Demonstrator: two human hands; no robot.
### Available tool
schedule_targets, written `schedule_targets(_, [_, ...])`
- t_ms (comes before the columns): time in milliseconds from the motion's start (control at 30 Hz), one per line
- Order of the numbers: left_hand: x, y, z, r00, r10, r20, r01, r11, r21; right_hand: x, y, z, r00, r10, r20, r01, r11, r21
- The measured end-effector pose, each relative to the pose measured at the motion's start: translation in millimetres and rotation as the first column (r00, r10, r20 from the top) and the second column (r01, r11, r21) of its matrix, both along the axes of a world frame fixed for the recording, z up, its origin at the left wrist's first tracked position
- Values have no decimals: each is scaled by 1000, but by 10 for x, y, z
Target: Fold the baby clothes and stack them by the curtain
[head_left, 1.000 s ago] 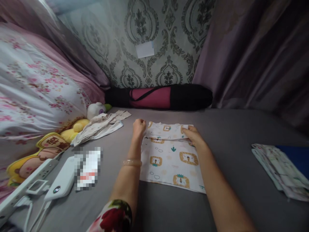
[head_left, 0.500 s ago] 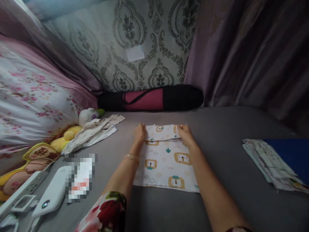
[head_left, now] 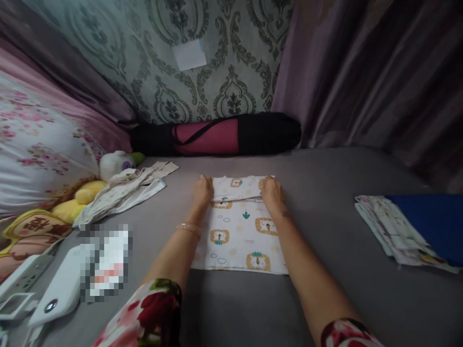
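A white lion-print cloth (head_left: 238, 246) lies flat on the grey bed sheet in front of me, its far part folded over into a band. My left hand (head_left: 203, 189) is closed on the far left corner of that band. At the far right end, my right hand (head_left: 272, 193) grips the same band, fingers curled around the edge. Between the hands the band stays fairly straight, its near edge slightly raised on the right. Fingertips of both hands are partly hidden from view.
Left of me lie crumpled pale clothes (head_left: 123, 190), plush toys (head_left: 85, 195), a white power bank (head_left: 63, 282) and a power strip (head_left: 25, 277). Folded clothes (head_left: 394, 236) sit beside a blue item (head_left: 430, 226) at right. A black-and-pink long bag (head_left: 213, 135) rests against the wall.
The camera view has shifted a little, so everything sits slightly higher and further left. Both hands keep hold of the cloth's folded band, with hardly any change in the cloth itself.
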State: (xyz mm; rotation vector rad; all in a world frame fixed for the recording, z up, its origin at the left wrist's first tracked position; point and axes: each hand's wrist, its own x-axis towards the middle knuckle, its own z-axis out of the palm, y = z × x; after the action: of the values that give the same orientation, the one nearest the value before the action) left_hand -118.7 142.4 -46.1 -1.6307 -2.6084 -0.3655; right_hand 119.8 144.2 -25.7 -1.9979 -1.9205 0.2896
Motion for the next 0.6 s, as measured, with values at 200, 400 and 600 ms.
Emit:
schedule_targets(200, [-45, 23, 6, 999, -37, -34, 36, 998, -50, -13, -44, 24, 998, 14, 62, -14, 1000, -4])
schedule_targets(400, [4, -13, -39, 995, 34, -92, -28, 997, 65, -31, -71, -16, 994, -34, 100, 27, 997, 72])
schedule_targets(600, [-88, 2, -17, 996, 85, -10, -85, 995, 43, 82, -22, -118, 996, -75, 56, 69, 992, 107])
